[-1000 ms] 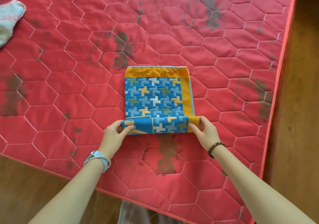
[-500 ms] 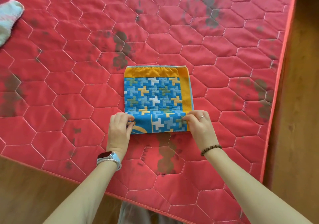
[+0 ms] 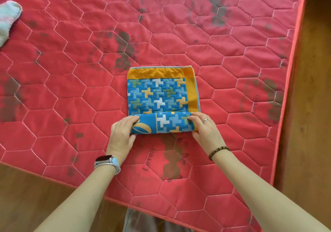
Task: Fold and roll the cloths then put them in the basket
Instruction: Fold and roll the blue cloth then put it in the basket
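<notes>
A blue cloth (image 3: 157, 95) with a pinwheel pattern and orange borders lies folded into a square on the red quilted mattress (image 3: 223, 70). Its near edge is rolled over into a short tube facing me. My left hand (image 3: 121, 133) grips the left end of that roll, fingers curled over the top. My right hand (image 3: 204, 129) holds the right end the same way, with a ring on one finger. No basket is in view.
A pale sock-like cloth (image 3: 8, 19) lies at the mattress's far left. Wooden floor (image 3: 311, 106) runs along the right edge and shows at the lower left. Dark stains mark the mattress in several places.
The near edge of the cloth has been turned over and rolled away from me. Both hands moved forward with the roll, which is now thicker.
</notes>
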A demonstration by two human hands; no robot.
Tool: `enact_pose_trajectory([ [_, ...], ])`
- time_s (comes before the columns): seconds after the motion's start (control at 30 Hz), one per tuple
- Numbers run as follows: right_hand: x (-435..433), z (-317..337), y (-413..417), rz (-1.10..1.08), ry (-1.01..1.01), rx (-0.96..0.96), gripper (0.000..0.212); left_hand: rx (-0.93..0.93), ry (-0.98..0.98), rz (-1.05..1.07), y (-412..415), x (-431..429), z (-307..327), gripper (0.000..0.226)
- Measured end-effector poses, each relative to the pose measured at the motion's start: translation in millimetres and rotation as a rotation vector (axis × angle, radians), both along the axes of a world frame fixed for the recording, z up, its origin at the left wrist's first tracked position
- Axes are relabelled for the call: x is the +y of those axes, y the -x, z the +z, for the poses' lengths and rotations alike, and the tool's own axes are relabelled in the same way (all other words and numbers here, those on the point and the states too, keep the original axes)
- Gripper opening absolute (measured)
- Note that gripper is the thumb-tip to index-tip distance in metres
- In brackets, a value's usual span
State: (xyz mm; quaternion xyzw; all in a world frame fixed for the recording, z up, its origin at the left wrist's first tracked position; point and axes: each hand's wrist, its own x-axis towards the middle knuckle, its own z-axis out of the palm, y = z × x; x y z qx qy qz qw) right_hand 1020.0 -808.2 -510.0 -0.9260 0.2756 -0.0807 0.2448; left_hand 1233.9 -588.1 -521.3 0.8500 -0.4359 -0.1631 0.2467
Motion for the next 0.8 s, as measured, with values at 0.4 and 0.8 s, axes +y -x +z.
enact_pose_trajectory([
  [0.4, -27, 24, -16, -0.373, -0.545, 0.058, 0.029, 0.557, 0.092, 0.37, -16, -11, 21, 0.026],
  [0.8, -27, 15, -34, -0.611, -0.582, 0.103, 0.042, 0.559, -0.018, 0.557, -19, -28, 17, 0.026],
])
